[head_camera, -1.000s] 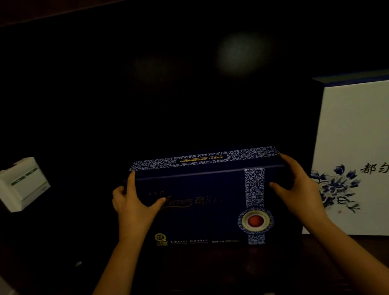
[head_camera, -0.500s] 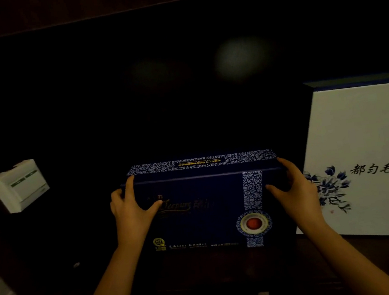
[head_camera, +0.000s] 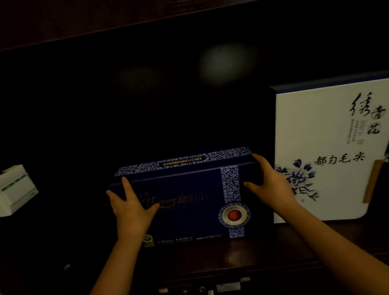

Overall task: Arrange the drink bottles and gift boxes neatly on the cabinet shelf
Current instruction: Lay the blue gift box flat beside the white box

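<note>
Head view, setting: I look down into a very dark cabinet; the shelf [head_camera: 262, 249] is dark wood and only its front part shows any grain
Dark blue gift box [head_camera: 190, 201]: it stands upright on the shelf, long side facing me, near the middle of my view; a blue-and-white patterned band runs down its front right part, with a round red and white seal low on that band
Box lid: the top face carries the same blue-and-white pattern with a gold strip along its centre
Left hand [head_camera: 132, 209]: I see it spread against the box's left end, fingers [head_camera: 126, 187] reaching up to the top edge and thumb lying across the front face
Right hand [head_camera: 270, 184]: it is spread against the box's right end, fingers up at the top corner, thumb pointing inward over the front face
Grip: both hands press the box between them; I cannot tell whether its base rests fully on the shelf
White gift box [head_camera: 336, 149]: it stands upright just to the right of the blue one, taller, with black calligraphy, a blue flower print and a tan clasp on its right edge
Gap: the right hand sits between the two boxes, and whether it touches the white one is unclear
White switch box [head_camera: 7, 191]: it sits well to the left, apart from everything else
</note>
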Demonstrator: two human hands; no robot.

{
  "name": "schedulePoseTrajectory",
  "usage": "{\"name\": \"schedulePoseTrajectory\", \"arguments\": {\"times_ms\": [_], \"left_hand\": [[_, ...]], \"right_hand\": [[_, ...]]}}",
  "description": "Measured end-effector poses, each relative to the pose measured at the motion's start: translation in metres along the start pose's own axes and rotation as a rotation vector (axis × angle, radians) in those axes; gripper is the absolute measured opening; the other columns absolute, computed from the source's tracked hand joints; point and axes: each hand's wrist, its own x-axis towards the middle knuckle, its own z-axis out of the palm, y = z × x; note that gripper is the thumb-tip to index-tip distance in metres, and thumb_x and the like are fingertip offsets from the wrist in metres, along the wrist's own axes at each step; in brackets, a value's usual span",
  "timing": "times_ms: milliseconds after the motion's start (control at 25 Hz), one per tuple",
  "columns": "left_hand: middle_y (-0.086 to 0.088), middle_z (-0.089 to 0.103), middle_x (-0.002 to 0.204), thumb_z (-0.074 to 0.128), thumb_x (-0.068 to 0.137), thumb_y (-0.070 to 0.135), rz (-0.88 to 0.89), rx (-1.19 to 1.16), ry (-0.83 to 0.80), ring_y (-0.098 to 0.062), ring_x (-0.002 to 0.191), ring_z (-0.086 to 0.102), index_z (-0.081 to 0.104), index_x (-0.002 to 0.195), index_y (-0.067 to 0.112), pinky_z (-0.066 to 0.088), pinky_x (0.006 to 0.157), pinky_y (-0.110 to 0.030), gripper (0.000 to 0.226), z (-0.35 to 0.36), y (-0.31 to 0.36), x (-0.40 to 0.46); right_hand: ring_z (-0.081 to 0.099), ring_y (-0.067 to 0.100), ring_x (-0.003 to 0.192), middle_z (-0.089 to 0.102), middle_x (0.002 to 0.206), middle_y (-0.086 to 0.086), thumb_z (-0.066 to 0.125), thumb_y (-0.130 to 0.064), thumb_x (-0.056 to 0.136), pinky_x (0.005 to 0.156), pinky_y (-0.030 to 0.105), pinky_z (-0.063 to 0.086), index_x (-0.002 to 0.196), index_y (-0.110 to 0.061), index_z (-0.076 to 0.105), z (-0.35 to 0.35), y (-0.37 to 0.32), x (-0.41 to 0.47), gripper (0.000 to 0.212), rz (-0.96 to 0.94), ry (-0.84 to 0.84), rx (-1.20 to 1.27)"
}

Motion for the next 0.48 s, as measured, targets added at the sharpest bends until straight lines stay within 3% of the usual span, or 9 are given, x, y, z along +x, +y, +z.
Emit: {"name": "schedulePoseTrajectory", "arguments": {"times_ms": [120, 320, 480], "left_hand": [[-0.019, -0.007, 0.155, 0.072, 0.072, 0.041, 0.135, 0.120, -0.045, -0.036, 0.142, 0.003, -0.003, 0.144, 0.030, 0.030, 0.107, -0.055, 0.104, 0.001, 0.022, -0.016], [-0.007, 0.024, 0.153, 0.061, 0.076, 0.053, 0.484, 0.110, -0.260, -0.026, 0.140, 0.023, 0.012, 0.144, 0.030, 0.031, 0.110, -0.048, 0.087, 0.012, 0.082, -0.059], [-0.001, 0.033, 0.150, 0.059, 0.078, 0.054, 0.545, 0.074, -0.487, -0.022, 0.133, 0.036, 0.021, 0.142, 0.030, 0.038, 0.103, -0.036, 0.078, 0.034, 0.133, -0.106]], "right_hand": [[0.062, 0.032, 0.099, 0.061, 0.121, 0.014, 0.066, -0.033, 0.079, 0.071, 0.041, 0.053, 0.141, -0.026, 0.020, -0.016, -0.001, -0.002, 0.077, -0.025, -0.070, -0.180], [0.058, 0.025, 0.107, 0.058, 0.128, 0.004, 0.063, -0.044, 0.079, 0.077, 0.037, 0.051, 0.137, -0.029, 0.032, -0.061, 0.020, -0.025, 0.067, -0.052, -0.093, -0.322], [0.058, 0.022, 0.105, 0.059, 0.124, 0.002, 0.059, -0.050, 0.080, 0.074, 0.035, 0.051, 0.132, -0.031, 0.036, -0.124, 0.055, -0.052, 0.061, -0.018, -0.092, -0.409]]}}
